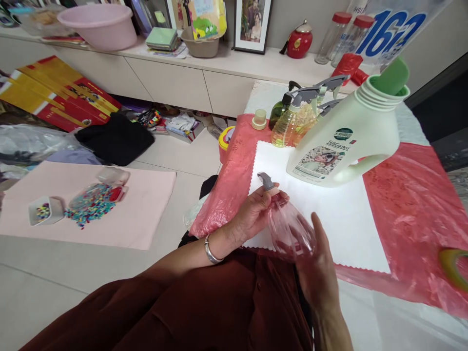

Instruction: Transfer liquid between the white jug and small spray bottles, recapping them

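The left hand (252, 212) was closed around the neck of a clear bottle (290, 226), just below its grey nozzle (266, 181). The bottle lay tilted, nozzle to the far left, above the near left edge of a white mat (351, 229). The right hand (317, 273) was at the bottle's base with its fingers extended, not curled round it; whether it bore any weight could not be told.

The mat lay on red plastic (413, 204) covering part of the bench (265, 97). On its far side stood a pale green jug (347, 134), uncapped, a green scoop (397, 76) in its mouth. Left of the jug were a yellow spray bottle (284, 127), a dark pump bottle (277, 113) and a pale cap (259, 118). A tape roll (451, 268) was noted at the right. At the far left, beads (91, 208) were heaped on a pink sheet (142, 200), near a white tub (54, 213).
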`<action>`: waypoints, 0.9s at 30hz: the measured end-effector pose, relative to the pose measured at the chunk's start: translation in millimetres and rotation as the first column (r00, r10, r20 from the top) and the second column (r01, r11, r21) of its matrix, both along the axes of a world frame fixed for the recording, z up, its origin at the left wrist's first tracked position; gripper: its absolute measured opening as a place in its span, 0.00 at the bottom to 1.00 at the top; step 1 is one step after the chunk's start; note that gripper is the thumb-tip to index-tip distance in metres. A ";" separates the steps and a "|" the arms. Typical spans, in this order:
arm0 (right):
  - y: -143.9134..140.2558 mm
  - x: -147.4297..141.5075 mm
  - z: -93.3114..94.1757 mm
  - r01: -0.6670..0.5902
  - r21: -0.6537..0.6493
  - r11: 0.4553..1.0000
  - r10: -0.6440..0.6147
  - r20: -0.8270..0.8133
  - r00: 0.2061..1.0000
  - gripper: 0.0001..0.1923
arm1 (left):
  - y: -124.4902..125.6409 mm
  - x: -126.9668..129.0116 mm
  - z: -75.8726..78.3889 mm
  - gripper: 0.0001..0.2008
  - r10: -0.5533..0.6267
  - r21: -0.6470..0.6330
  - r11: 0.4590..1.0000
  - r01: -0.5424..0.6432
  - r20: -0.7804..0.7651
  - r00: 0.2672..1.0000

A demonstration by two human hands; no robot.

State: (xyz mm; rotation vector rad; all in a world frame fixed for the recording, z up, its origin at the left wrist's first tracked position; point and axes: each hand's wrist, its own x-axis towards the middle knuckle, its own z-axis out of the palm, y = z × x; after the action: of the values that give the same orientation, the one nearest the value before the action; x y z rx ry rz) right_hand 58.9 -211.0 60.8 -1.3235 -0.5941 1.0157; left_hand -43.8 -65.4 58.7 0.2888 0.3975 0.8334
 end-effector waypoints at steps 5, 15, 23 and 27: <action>-12.7 0.3 -11.5 -0.012 0.031 0.999 -0.013 0.691 0.723 0.48 | 4.6 -3.0 1.2 0.24 0.038 0.008 0.999 -0.038 -0.023 0.999; -16.6 -1.7 -17.3 -0.099 0.120 0.988 0.089 0.087 0.992 0.38 | 7.7 -8.0 14.2 0.22 -0.032 0.063 0.997 0.033 -0.017 0.999; -1.1 5.0 -4.0 -0.258 -0.108 0.960 0.143 -0.602 0.786 0.49 | 6.2 -7.8 11.0 0.24 -0.018 0.049 0.999 0.019 -0.009 1.000; -3.0 2.0 -7.3 -0.158 -0.063 0.986 0.124 -0.366 0.922 0.49 | 5.6 -6.6 7.8 0.22 0.066 0.046 0.997 -0.064 -0.045 0.997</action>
State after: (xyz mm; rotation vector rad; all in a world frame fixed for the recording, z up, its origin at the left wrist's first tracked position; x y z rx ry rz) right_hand 61.0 -214.0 53.5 -1.1439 -0.3680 1.3822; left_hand -50.4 -59.8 66.5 0.3388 0.4341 0.9017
